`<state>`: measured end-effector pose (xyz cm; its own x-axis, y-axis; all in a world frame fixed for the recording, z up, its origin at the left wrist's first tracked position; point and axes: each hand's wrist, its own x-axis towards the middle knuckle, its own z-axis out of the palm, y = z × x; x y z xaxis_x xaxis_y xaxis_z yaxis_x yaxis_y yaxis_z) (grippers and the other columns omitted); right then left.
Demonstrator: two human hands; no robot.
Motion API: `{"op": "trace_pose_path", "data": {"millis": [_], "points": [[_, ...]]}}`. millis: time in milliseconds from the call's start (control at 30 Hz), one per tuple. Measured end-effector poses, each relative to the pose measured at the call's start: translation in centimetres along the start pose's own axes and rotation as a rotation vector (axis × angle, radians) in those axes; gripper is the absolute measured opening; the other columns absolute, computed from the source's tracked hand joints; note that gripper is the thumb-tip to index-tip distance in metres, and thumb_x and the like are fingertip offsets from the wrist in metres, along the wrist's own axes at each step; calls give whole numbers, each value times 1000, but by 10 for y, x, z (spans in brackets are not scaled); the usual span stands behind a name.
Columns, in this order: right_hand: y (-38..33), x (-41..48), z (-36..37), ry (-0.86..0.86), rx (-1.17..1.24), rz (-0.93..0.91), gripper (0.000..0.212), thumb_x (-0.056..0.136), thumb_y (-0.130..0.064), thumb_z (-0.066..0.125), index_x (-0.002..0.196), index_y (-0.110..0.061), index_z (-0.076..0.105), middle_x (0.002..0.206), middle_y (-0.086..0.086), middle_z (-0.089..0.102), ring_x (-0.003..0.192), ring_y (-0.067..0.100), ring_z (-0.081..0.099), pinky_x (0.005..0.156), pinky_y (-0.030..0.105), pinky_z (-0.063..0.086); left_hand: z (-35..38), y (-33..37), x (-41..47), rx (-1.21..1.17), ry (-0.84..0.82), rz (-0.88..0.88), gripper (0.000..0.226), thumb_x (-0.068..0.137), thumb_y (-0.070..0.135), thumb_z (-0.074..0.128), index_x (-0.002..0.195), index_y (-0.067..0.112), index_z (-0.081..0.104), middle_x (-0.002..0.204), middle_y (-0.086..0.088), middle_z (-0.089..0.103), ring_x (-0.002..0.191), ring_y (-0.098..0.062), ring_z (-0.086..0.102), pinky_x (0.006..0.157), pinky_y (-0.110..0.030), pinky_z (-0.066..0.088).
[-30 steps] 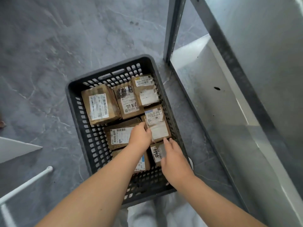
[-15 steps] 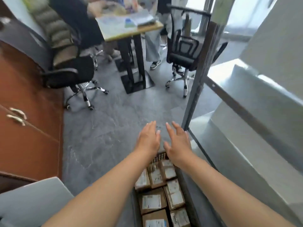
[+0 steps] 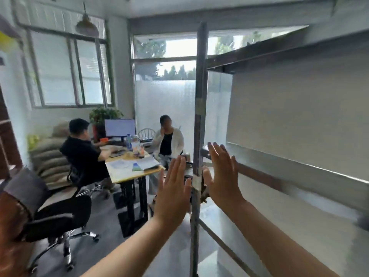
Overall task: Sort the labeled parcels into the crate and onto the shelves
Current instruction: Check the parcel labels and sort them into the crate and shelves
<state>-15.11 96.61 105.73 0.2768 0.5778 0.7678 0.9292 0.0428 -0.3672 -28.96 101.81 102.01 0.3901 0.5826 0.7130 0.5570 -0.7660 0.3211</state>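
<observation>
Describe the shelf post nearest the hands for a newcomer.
Metal shelving fills the view's right half. Its front upright post stands mid-frame, between the open left hand and right hand. Unlike the window frames behind, it carries a pale patch.

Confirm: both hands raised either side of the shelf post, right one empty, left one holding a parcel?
Wrong on the left hand: the head view shows it empty, fingers straight. The rest is right: both hands are raised either side of the shelf post, and the right hand is empty.

No text legible; the monitor (image 3: pixel 119 127) seems blurred.
</observation>
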Motion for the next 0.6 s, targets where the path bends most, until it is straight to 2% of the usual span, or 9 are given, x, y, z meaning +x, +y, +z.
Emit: {"op": "trace_pose_path", "data": {"millis": [100,200,333,600], "points": [[15,10,-77,153,-130,11,62,95,-33,44,154,-24,29,161,-5,22,150,15,17,121,45,0,-6,45,18,42,40,123,58,103,37,15,158,21,9,165,7,-1,151,-6,-6,124,-43,1],[41,-3,-161,175,-259,60,63,96,-38,31,156,-25,19,164,-5,14,151,9,6,121,41,-7,-1,105,33,65,105,224,55,106,30,15,154,5,25,164,-8,16,152,-21,12,119,-55,18],[83,-64,-277,200,-426,121,66,95,-32,32,158,-21,14,164,-5,12,151,9,3,122,46,-3,12,237,21,-111,96,282,59,104,37,14,158,15,11,166,3,5,152,-10,0,124,-44,1],[126,-233,-527,176,-832,322,68,102,-28,42,158,-16,7,165,0,5,152,14,-2,122,46,-5,40,529,-119,-484,-89,547,60,104,42,11,158,18,3,166,3,-1,152,-11,-6,124,-46,-2]]}}
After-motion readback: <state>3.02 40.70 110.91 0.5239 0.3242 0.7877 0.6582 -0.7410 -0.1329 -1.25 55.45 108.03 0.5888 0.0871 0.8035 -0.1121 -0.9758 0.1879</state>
